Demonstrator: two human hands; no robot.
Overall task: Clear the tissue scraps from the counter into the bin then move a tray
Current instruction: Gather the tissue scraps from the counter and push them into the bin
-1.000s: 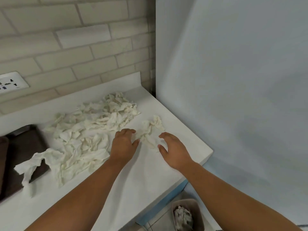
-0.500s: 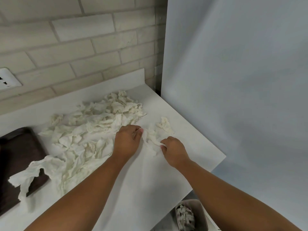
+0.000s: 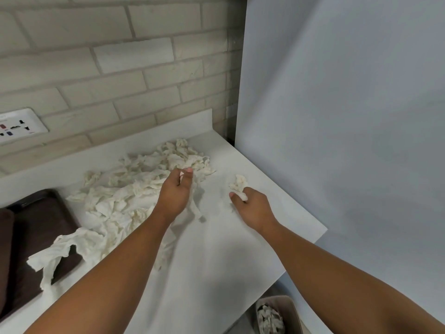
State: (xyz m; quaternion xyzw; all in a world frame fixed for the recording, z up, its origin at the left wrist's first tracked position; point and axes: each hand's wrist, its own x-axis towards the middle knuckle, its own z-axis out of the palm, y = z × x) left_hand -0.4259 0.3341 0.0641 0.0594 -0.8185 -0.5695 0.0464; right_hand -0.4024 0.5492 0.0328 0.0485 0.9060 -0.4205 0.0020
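Our left hand has lifted, pinching a tissue strip; our right hand now grips a small scrap. The first bits are coming off the counter; the main pile, tray and bin below wait.

My white counter runs from the brick wall to a square corner on my right. A big heap of torn tissue scraps lies on it toward the back and left, spreading almost to the upstand. One small clump of tissue lies apart from the heap, nearer the right edge. A dark brown tray sits on the counter at my far left, and a long strip of tissue drapes from the counter over its near corner.
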